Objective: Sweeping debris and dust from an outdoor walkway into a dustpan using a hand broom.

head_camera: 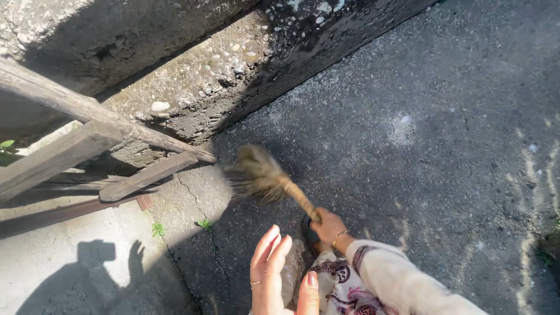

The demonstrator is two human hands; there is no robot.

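Your right hand [328, 226] clenched round broom [265, 178] handle end; left hand [274, 274] released, fingers spread, holding nothing. Broom head on ground just below concrete curb [233, 76], near wooden ladder [87, 146]. Likely light, bristles soft and springy; grip bound handle.

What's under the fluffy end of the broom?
Under the broom head lies dark, cracked pavement beside a rough concrete wall. The blurred bristles cover the patch right beneath them, so any dirt there is hidden.
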